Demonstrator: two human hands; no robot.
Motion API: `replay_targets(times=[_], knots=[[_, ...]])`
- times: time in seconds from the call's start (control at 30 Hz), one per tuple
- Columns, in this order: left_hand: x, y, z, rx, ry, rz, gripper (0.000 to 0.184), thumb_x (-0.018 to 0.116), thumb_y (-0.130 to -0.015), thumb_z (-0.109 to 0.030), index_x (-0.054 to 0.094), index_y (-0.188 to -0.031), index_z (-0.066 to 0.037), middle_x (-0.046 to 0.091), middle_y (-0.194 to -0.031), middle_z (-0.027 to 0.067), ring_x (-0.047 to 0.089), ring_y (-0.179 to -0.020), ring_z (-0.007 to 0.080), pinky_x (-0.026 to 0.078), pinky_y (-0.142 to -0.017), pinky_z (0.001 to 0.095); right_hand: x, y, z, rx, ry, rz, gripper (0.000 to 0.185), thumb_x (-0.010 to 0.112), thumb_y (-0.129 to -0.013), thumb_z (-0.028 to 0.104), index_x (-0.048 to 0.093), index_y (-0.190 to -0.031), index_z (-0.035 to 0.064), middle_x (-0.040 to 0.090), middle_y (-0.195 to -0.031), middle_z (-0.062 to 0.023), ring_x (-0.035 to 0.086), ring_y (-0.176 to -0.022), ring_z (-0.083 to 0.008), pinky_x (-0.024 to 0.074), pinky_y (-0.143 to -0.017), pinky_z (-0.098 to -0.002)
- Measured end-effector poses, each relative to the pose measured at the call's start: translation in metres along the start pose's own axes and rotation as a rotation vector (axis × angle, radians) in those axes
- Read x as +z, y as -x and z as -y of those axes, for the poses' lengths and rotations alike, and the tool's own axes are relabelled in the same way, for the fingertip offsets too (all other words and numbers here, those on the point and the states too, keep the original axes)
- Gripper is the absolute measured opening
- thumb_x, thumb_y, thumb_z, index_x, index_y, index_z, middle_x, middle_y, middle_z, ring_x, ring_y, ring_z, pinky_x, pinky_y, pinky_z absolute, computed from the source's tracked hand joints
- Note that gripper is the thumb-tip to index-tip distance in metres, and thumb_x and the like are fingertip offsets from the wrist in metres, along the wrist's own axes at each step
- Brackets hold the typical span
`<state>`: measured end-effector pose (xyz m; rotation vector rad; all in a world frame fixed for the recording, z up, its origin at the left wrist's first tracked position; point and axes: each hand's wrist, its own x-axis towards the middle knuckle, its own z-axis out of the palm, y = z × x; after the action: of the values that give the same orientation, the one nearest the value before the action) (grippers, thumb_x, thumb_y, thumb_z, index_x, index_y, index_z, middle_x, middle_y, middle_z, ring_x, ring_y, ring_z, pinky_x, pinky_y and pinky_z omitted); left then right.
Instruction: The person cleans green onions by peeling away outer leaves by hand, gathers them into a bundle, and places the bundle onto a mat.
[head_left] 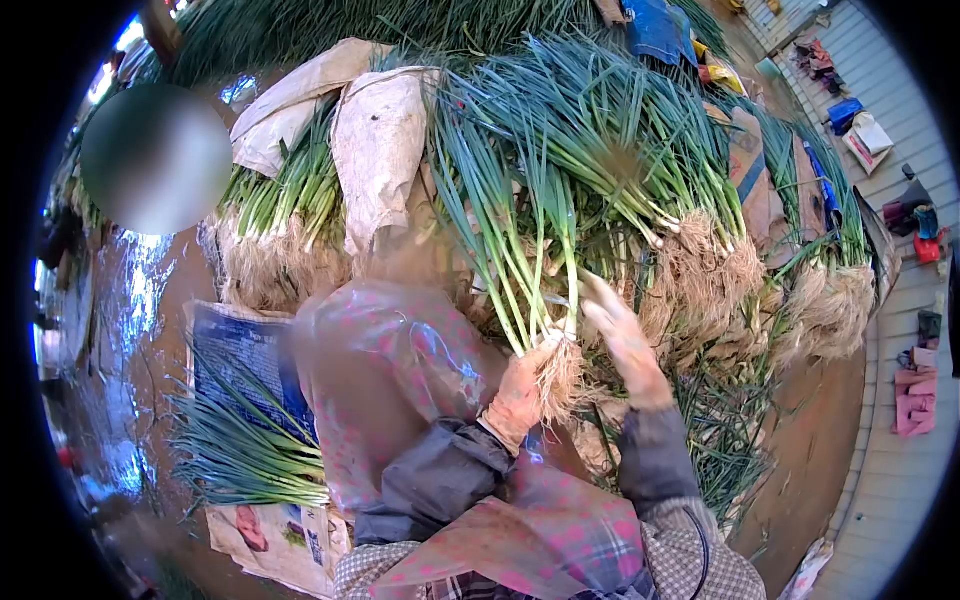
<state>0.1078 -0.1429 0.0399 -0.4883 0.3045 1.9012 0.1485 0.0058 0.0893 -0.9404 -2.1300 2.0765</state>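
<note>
My left hand (pixel 516 394) is wrapped round a small bunch of green onions (pixel 522 285) just above their pale, stringy roots. The stalks stand nearly upright, fanning out at the leafy tops. To the right of the bunch is my right hand (pixel 628 345), slightly blurred, with its fingers stretched out beside the outermost stalk. Whether the fingertips touch that stalk, I cannot tell. Behind the held bunch lies a large heap of green onions (pixel 600 130), roots towards me.
Cloth sacks (pixel 385 140) cover part of the heap at left. Trimmed leaves (pixel 715 430) litter the ground at right. Another pile of green onions (pixel 255 445) rests on printed sacks (pixel 270 545) at my left. A ribbed pale wall (pixel 905 400) runs along the right.
</note>
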Motion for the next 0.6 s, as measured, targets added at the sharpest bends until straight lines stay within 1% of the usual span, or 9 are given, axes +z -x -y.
replay_targets(times=[0.03,0.1,0.23,0.3,0.33,0.37,0.43,0.57,0.6], knots=[[0.000,0.002,0.000,0.008,-0.003,0.001,0.019,0.047,-0.097,-0.013,0.056,-0.109,-0.002,0.060,-0.084,0.0051,0.060,-0.069,0.0140,0.051,-0.057,0.0249,0.013,-0.022,-0.007,-0.057,-0.214,0.096,0.051,0.057,-0.092,0.029,0.047,-0.133,0.0002,0.061,-0.117,-0.0133,0.060,-0.084,-0.0126,0.0477,-0.074,-0.0242],[0.000,0.009,-0.006,-0.039,0.046,0.008,0.018,0.047,-0.098,-0.014,0.057,-0.106,-0.002,0.061,-0.086,0.0045,0.061,-0.071,0.0140,0.052,-0.059,0.0260,0.024,-0.045,0.000,0.012,0.003,0.182,0.038,0.057,-0.092,0.024,0.057,-0.119,-0.0026,0.066,-0.094,-0.0094,0.062,-0.073,-0.0120,0.0488,-0.065,-0.0239],[0.002,0.015,-0.012,0.154,-0.198,0.051,0.020,0.047,-0.098,-0.016,0.057,-0.111,-0.005,0.061,-0.099,0.0037,0.061,-0.089,0.0146,0.052,-0.077,0.0297,0.039,-0.058,-0.014,-0.078,-0.271,-0.053,0.025,0.061,-0.091,0.022,0.063,-0.092,-0.0028,0.066,-0.079,-0.0088,0.061,-0.061,-0.0140,0.0494,-0.055,-0.0246],[-0.007,0.009,-0.004,0.128,-0.196,0.021,0.016,0.048,-0.098,-0.014,0.057,-0.108,-0.006,0.060,-0.096,0.0020,0.061,-0.086,0.0122,0.052,-0.072,0.0268,0.034,-0.053,-0.033,0.121,0.261,-0.134,0.042,0.061,-0.090,0.041,0.062,-0.096,-0.0007,0.063,-0.070,-0.0044,0.057,-0.056,-0.0100,0.0482,-0.048,-0.0248],[-0.011,0.009,-0.003,0.165,-0.217,0.004,0.016,0.048,-0.097,-0.012,0.057,-0.109,-0.006,0.060,-0.095,0.0024,0.061,-0.084,0.0120,0.052,-0.070,0.0260,0.036,-0.037,-0.026,-0.020,0.597,-0.101,0.048,0.058,-0.089,0.051,0.061,-0.090,0.0031,0.061,-0.067,-0.0023,0.054,-0.053,-0.0091,0.0448,-0.046,-0.0254],[-0.016,0.008,-0.001,0.202,-0.241,-0.015,0.016,0.048,-0.097,-0.011,0.056,-0.109,-0.005,0.060,-0.094,0.0028,0.062,-0.082,0.0119,0.052,-0.067,0.0252,0.030,-0.028,-0.046,-0.140,0.758,-0.074,0.046,0.055,-0.090,0.052,0.056,-0.083,0.0059,0.054,-0.061,-0.0109,0.055,-0.052,-0.0222,0.0431,-0.048,-0.0373],[-0.025,0.002,-0.001,0.202,-0.230,-0.057,0.015,0.049,-0.096,-0.008,0.056,-0.108,-0.004,0.061,-0.091,0.0040,0.062,-0.078,0.0129,0.053,-0.065,0.0254,0.028,-0.007,-0.064,-0.514,0.936,-0.094,0.035,0.055,-0.093,0.038,0.054,-0.079,0.0070,0.056,-0.063,-0.0134,0.057,-0.054,-0.0264,0.0447,-0.049,-0.0386],[-0.027,0.001,0.009,0.154,-0.178,-0.025,0.012,0.048,-0.095,-0.006,0.055,-0.103,-0.003,0.060,-0.087,0.0051,0.063,-0.078,0.0158,0.054,-0.066,0.0281,0.007,0.026,-0.043,-0.664,0.974,-0.096,0.022,0.055,-0.092,0.025,0.053,-0.075,0.0107,0.057,-0.063,-0.0108,0.057,-0.054,-0.0268,0.0442,-0.049,-0.0374],[-0.024,0.003,0.010,0.165,-0.214,-0.035,0.011,0.051,-0.094,-0.006,0.056,-0.102,-0.002,0.061,-0.085,0.0049,0.062,-0.073,0.0155,0.054,-0.061,0.0286,0.000,0.030,-0.043,-0.704,1.145,0.040,0.019,0.056,-0.090,0.023,0.053,-0.075,0.0120,0.056,-0.062,-0.0086,0.056,-0.053,-0.0245,0.0434,-0.048,-0.0355]])
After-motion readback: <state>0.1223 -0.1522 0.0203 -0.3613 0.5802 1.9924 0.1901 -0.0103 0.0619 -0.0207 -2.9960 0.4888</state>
